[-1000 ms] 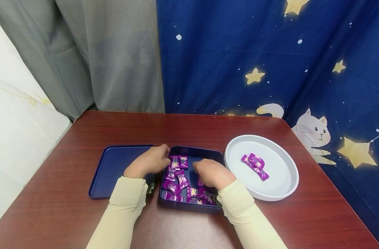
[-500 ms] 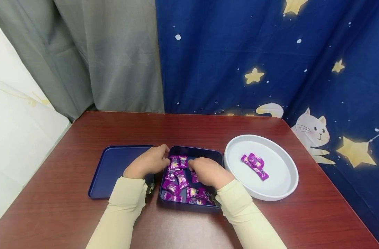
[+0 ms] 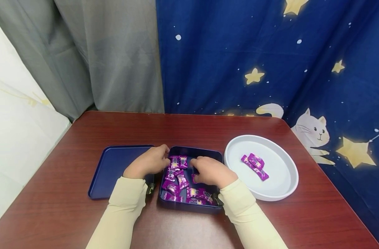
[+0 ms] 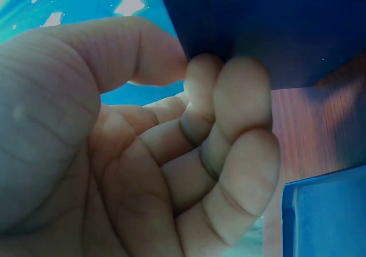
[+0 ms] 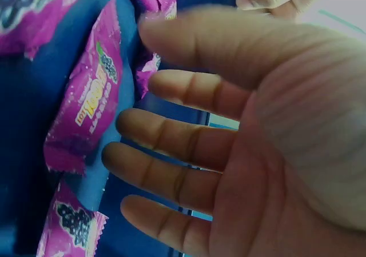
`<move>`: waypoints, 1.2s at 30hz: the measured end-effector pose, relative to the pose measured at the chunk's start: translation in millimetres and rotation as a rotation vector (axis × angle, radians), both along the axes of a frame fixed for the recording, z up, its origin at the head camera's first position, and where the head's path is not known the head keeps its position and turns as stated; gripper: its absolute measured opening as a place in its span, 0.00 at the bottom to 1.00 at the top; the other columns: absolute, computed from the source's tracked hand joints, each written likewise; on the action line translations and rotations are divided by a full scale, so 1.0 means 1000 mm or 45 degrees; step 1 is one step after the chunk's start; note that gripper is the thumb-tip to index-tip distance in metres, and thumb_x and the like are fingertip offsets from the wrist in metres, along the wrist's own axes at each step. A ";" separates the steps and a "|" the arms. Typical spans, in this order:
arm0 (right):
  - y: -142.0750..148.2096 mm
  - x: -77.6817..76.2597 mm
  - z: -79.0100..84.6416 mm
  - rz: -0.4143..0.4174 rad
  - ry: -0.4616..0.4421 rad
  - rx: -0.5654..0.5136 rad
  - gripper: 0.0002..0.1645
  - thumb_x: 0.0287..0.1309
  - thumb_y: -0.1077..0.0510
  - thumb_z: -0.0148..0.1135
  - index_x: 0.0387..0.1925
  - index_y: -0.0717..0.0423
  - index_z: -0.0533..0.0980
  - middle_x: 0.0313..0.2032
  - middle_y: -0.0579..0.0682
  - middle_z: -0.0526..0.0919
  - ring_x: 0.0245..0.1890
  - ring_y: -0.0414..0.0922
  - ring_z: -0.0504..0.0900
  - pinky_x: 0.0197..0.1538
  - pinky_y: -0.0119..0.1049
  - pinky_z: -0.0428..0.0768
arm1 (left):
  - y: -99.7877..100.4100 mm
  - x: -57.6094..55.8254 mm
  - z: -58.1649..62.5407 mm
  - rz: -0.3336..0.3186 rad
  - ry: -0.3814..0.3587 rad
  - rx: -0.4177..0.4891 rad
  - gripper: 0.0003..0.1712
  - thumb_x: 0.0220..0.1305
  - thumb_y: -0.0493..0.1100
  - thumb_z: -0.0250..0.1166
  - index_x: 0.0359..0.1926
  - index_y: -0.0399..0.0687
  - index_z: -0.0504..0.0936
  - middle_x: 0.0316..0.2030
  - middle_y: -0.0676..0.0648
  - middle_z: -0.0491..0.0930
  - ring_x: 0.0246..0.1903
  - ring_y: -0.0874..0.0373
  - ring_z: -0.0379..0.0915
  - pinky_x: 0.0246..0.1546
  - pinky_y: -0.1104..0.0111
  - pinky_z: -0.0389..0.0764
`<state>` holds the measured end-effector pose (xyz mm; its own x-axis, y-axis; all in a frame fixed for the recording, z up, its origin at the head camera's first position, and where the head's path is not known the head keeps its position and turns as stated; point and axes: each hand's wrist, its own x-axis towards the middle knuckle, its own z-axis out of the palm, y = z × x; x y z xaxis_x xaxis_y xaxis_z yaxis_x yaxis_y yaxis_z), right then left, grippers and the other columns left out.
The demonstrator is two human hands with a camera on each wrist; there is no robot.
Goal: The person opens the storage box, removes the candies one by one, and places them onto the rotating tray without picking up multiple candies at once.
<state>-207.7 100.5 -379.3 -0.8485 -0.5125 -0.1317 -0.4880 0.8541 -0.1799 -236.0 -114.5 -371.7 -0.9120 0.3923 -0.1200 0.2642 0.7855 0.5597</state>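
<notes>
My left hand (image 3: 149,162) holds the left wall of a navy rectangular box (image 3: 191,206). In the left wrist view, the thumb and curled fingers (image 4: 243,97) meet at the box's edge. Inside the box lie several purple-wrapped candies (image 3: 182,180), mostly along its left and near sides. My right hand (image 3: 212,171) is over the box's right half, its fingers spread and straight. Close by its fingertips (image 5: 128,123), the right wrist view shows a candy (image 5: 86,105) with a grape picture on its wrapper. No candy sits between thumb and fingers.
A flat navy lid (image 3: 114,169) lies left of the box, partly behind the left hand. Right of the box stands a round white tray (image 3: 282,173) bearing a few purple candies (image 3: 255,166). The brown table (image 3: 189,129) ends at curtains behind.
My right hand first shifted slightly left within the box, then its fingers spread apart, and a candy shows just under it. The left hand stays at the box wall.
</notes>
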 end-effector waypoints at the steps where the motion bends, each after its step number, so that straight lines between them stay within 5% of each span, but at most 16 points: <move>1: 0.000 0.000 0.001 -0.007 -0.023 0.001 0.22 0.47 0.52 0.69 0.46 0.51 0.77 0.34 0.46 0.77 0.34 0.42 0.73 0.46 0.41 0.78 | 0.000 0.000 0.000 0.000 0.000 -0.001 0.22 0.60 0.40 0.58 0.55 0.35 0.70 0.31 0.44 0.76 0.26 0.56 0.71 0.34 0.59 0.78; 16: -0.001 0.001 -0.004 0.008 0.018 0.048 0.07 0.48 0.63 0.66 0.28 0.52 0.75 0.22 0.44 0.72 0.26 0.44 0.70 0.36 0.38 0.74 | -0.002 0.001 0.002 -0.005 -0.012 -0.003 0.22 0.60 0.40 0.57 0.54 0.36 0.70 0.30 0.45 0.75 0.25 0.56 0.71 0.34 0.60 0.77; 36: 0.001 0.005 0.014 0.021 0.056 -0.024 0.07 0.56 0.66 0.56 0.34 0.52 0.77 0.25 0.44 0.74 0.27 0.42 0.71 0.38 0.38 0.77 | -0.002 0.001 0.005 -0.024 0.010 -0.014 0.21 0.60 0.39 0.57 0.53 0.35 0.70 0.30 0.45 0.75 0.25 0.56 0.70 0.34 0.60 0.76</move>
<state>-202.7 101.8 -365.4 -0.8445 -0.5287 -0.0850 -0.5099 0.8424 -0.1740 -235.3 -116.7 -367.2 -0.9054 0.4081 -0.1170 0.2834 0.7863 0.5490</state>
